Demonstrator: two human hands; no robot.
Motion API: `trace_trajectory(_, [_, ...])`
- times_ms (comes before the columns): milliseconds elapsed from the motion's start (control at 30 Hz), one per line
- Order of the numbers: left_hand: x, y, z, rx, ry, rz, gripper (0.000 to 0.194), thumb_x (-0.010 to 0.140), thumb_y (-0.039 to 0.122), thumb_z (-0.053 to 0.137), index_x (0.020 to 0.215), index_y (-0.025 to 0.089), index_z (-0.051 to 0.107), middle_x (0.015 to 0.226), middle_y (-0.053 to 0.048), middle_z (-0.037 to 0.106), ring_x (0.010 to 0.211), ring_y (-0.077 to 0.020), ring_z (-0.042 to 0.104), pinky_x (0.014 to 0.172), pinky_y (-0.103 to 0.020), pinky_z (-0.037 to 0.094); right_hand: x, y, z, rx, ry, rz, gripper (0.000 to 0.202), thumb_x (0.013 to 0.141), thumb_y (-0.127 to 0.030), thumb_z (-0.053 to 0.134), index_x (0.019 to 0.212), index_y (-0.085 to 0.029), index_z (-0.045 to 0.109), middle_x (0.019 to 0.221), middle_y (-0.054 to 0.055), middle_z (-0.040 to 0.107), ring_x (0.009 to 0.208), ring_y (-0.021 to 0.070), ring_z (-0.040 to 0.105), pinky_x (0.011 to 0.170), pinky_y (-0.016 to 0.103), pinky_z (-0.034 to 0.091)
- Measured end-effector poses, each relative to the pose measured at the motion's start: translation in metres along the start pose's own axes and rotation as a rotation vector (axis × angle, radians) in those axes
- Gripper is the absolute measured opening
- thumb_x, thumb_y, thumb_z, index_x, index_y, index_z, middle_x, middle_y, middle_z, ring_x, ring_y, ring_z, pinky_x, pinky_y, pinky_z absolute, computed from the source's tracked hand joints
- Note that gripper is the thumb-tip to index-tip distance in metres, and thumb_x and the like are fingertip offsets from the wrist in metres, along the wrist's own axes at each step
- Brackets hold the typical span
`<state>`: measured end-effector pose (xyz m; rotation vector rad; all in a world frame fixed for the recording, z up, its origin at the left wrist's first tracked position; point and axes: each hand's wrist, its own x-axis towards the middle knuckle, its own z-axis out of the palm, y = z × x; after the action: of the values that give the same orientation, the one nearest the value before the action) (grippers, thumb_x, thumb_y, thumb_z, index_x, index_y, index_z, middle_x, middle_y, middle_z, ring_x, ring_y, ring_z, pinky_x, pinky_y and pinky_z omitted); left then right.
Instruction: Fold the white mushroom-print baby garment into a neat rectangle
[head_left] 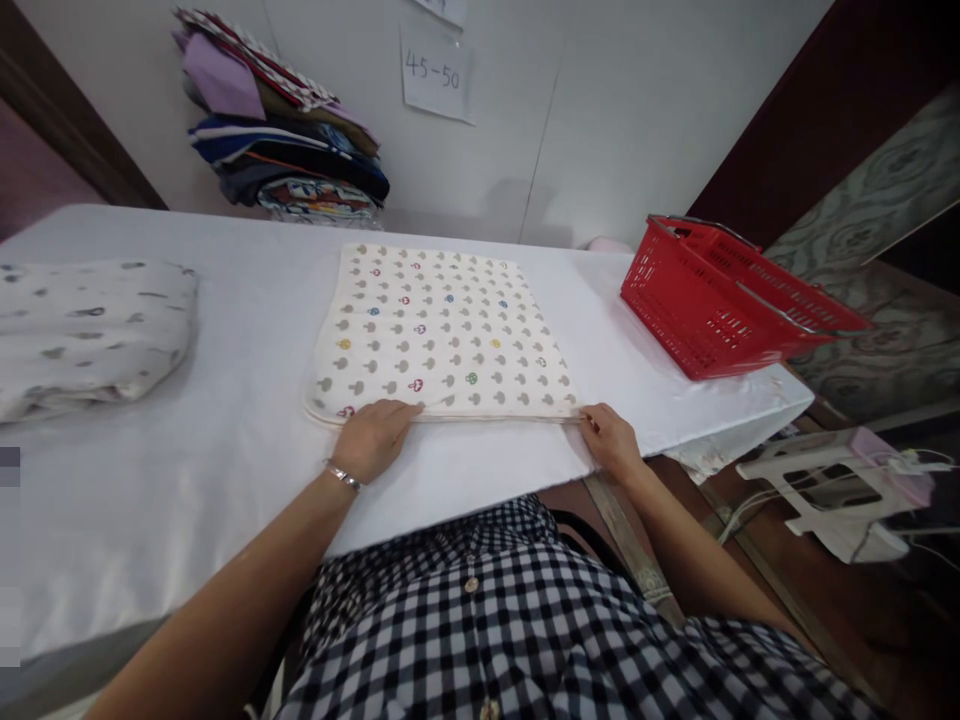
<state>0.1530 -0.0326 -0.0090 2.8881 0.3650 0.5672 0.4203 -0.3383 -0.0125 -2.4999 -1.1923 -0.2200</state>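
A cream blanket (442,320) printed with small grey and coloured mushrooms lies folded flat in a near-square on the white-covered table. Along its near edge several thin layers show, and its near left corner is rounded. My left hand (373,438), with a silver bracelet at the wrist, is closed on the near edge left of the middle; its thumb is hidden. At the near right corner, my right hand (611,440) pinches the layered edge between thumb and fingers.
A second white printed cloth (90,330) lies bunched at the left of the table (247,480). Folded clothes (292,150) are stacked at the back against the wall. A red plastic basket (705,300) stands at the right end, with a white plastic stool (832,490) below.
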Motion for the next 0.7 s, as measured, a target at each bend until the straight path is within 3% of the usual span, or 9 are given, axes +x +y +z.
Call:
trace_trajectory(233, [0.003,0.000,0.001,0.041,-0.032,-0.009,0.033,0.091,0.024,0.034,0.109,0.021,0.061,0.101,-0.006,0.067,0.094,-0.0207,0.060,0.082,-0.034,0.047,0.011,-0.003,-0.006,-0.130,-0.112,-0.107,0.018,0.083,-0.018,0.047,0.092,-0.021,0.062,0.095,0.007,0.060,0.093,0.0201,0.054,0.072,0.028,0.043])
trace_trajectory(533, [0.002,0.001,-0.002,0.046,-0.043,-0.006,0.032,0.091,0.022,0.034,0.109,0.020,0.060,0.101,-0.006,0.066,0.093,-0.0202,0.060,0.082,-0.034,0.047,0.029,0.000,-0.011,-0.145,-0.174,-0.437,0.023,0.083,-0.017,0.047,0.100,-0.017,0.064,0.104,0.010,0.061,0.096,0.0227,0.053,0.083,0.035,0.043])
trace_trajectory(600, [0.002,0.001,-0.001,0.042,-0.038,-0.004,0.032,0.091,0.022,0.034,0.109,0.021,0.060,0.101,-0.005,0.066,0.093,-0.0200,0.059,0.082,-0.034,0.048,0.030,0.004,-0.008,-0.073,-0.173,-0.418,0.023,0.085,-0.019,0.046,0.099,-0.017,0.064,0.100,0.010,0.063,0.095,0.0223,0.054,0.083,0.035,0.043])
trace_trajectory(700, [0.002,0.001,-0.002,0.047,-0.031,0.011,0.031,0.091,0.023,0.034,0.108,0.021,0.060,0.100,-0.005,0.066,0.092,-0.0195,0.059,0.081,-0.034,0.048,0.033,0.009,-0.003,0.106,-0.160,-0.253,0.023,0.086,-0.021,0.045,0.101,-0.019,0.062,0.094,0.007,0.065,0.090,0.0194,0.057,0.079,0.032,0.045])
